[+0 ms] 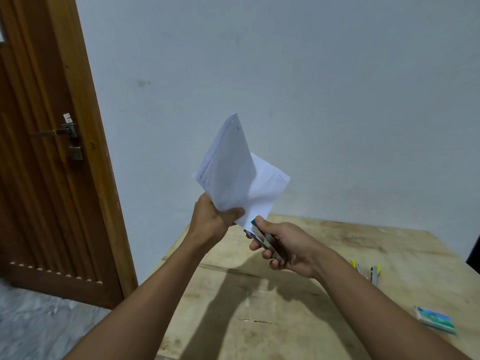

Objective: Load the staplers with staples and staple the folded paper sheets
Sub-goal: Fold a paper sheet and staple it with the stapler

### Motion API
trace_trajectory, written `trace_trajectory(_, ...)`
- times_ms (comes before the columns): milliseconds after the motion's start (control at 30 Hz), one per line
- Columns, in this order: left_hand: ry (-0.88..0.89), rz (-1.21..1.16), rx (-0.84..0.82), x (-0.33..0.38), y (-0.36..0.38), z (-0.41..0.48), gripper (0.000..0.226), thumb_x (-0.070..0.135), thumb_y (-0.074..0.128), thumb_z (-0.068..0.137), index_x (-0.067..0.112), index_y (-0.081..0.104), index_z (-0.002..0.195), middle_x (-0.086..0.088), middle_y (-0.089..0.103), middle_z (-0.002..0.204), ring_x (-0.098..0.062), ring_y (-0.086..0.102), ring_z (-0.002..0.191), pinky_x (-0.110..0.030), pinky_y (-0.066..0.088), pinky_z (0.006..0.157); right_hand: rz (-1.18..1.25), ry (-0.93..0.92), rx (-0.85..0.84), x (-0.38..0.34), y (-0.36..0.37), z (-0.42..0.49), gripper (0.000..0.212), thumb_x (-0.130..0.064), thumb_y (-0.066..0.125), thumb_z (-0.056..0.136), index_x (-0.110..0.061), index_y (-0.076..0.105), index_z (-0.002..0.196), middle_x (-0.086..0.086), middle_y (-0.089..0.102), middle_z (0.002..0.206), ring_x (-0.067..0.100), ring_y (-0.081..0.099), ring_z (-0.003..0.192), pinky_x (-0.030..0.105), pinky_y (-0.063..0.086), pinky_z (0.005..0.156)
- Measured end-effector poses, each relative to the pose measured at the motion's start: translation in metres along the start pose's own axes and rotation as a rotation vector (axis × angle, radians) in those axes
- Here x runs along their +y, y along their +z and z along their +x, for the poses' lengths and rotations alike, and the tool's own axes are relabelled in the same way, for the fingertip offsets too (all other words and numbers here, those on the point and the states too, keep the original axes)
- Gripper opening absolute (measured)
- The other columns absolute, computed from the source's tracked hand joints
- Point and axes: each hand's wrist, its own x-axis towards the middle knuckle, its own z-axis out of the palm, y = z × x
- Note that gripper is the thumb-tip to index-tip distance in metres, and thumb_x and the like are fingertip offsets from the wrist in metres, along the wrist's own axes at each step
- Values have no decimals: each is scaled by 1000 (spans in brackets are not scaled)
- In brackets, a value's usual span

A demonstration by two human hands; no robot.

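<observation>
My left hand (213,219) pinches the lower corner of the folded white paper sheets (233,175), held upright in the air above the table's far left corner. My right hand (285,245) grips a metal stapler with a teal tip (262,237). Its front end sits at the bottom corner of the paper, right beside my left thumb. A second stapler with yellow-green parts (375,274) lies open on the table (324,320), to the right of my right forearm. A small green and blue staple box (435,319) lies near the table's right side.
The plywood table has a crack (255,320) in its surface near the middle. A brown wooden door (52,152) with a metal handle (55,131) stands at the left, and a pale wall rises behind the table. Grey marbled floor (39,326) shows at the lower left.
</observation>
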Motion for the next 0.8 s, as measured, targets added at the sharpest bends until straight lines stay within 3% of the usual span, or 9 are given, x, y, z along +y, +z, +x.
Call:
trace_trajectory(133,-4,-18,9,4,1,-1,30,6,72,69,4,66,98,-17,70,91,-27,68,78,-31,55,61,1,2,4,1,-2,0,41,-49,58,93,-11,67,105,0,71,81,10,50,55,23,37,49)
trace_trajectory(267,-9,-25,16,3,1,-3,27,2,73,72,4,66,98,-24,68,96,-34,68,81,-45,59,69,-24,-25,34,1,2,1,34,-44,56,95,-12,67,98,-1,72,81,9,50,54,22,36,48)
trace_trajectory(467,-10,-28,18,4,0,-6,27,4,74,72,4,65,97,-21,68,90,-24,65,77,-34,58,64,-108,-103,129,4,9,6,26,-37,57,95,-13,65,88,-1,66,74,9,52,55,23,36,52)
trace_trajectory(600,-13,-61,32,5,-4,-11,33,7,74,70,6,66,102,-19,70,97,-33,70,87,-45,60,70,-14,-73,24,8,5,3,25,-40,59,94,-16,64,89,-2,63,77,10,45,51,22,33,49)
trace_trajectory(667,-32,-70,44,5,-6,-8,36,7,75,68,6,66,104,-19,70,101,-34,70,91,-48,61,72,36,-58,3,11,-3,2,19,-37,66,91,-18,60,90,-4,52,68,8,36,47,21,29,46)
trace_trajectory(800,-92,-82,77,3,-8,-11,40,7,76,65,10,67,104,-15,71,103,-30,71,92,-42,62,71,144,-71,251,22,-10,8,10,-11,73,84,-10,63,88,-6,33,54,8,24,42,21,22,41)
